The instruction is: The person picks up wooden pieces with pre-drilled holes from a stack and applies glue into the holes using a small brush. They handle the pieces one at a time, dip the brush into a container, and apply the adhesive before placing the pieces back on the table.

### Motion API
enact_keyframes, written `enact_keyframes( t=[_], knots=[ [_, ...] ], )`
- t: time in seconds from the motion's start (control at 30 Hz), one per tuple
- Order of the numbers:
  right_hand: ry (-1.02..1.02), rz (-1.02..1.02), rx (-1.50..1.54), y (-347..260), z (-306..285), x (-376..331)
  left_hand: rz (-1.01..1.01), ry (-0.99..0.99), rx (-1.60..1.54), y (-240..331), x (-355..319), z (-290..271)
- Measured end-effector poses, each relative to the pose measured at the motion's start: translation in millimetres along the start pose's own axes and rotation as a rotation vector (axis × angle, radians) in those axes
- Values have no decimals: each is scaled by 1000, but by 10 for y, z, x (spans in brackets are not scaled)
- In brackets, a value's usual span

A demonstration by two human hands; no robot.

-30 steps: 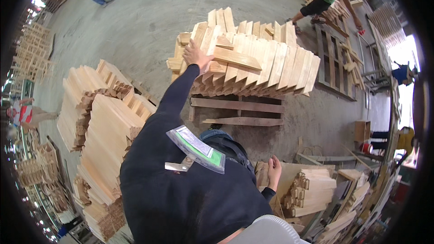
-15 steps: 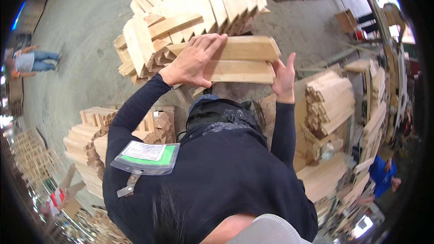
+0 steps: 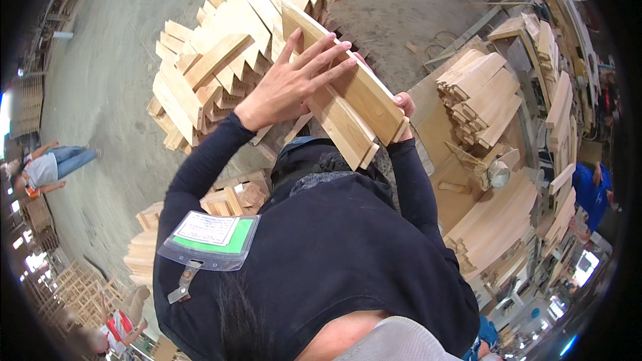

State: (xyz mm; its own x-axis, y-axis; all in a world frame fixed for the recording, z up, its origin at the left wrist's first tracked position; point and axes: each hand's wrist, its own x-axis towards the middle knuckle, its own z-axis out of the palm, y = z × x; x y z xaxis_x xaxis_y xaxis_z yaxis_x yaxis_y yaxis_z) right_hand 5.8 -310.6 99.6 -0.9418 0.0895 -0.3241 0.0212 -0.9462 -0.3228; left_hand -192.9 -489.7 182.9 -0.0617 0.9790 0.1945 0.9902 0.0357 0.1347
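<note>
Two pale wooden boards are held tilted in front of my chest, angled from upper left to lower right. My left hand lies across them with its fingers spread over the face of the larger wooden board. The narrower wooden board sits beside it, closer to my body. At the far right edge, my right hand grips the larger board near its lower end; most of its fingers are hidden behind the wood.
A big stack of wooden boards stands ahead and to the left. On my right, more boards lie piled beside a bench. A person is at the far left, and another in blue is at the right.
The two boards have turned from nearly level to a steep slant, their right ends now lower and nearer me. My left fingers have spread out, and my right hand has closed round the edge.
</note>
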Motion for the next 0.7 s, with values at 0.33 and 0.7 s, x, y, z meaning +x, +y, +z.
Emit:
enact_keyframes(
  t=[0.33, 0.7],
  knots=[
    [286, -92, -377, 17, 310, 90, -580, 594, -1377, 440, 44, 419],
    [268, -88, -272, 191, 1, 259, -768, 503, -2115, 239, -81, 670]
  ],
)
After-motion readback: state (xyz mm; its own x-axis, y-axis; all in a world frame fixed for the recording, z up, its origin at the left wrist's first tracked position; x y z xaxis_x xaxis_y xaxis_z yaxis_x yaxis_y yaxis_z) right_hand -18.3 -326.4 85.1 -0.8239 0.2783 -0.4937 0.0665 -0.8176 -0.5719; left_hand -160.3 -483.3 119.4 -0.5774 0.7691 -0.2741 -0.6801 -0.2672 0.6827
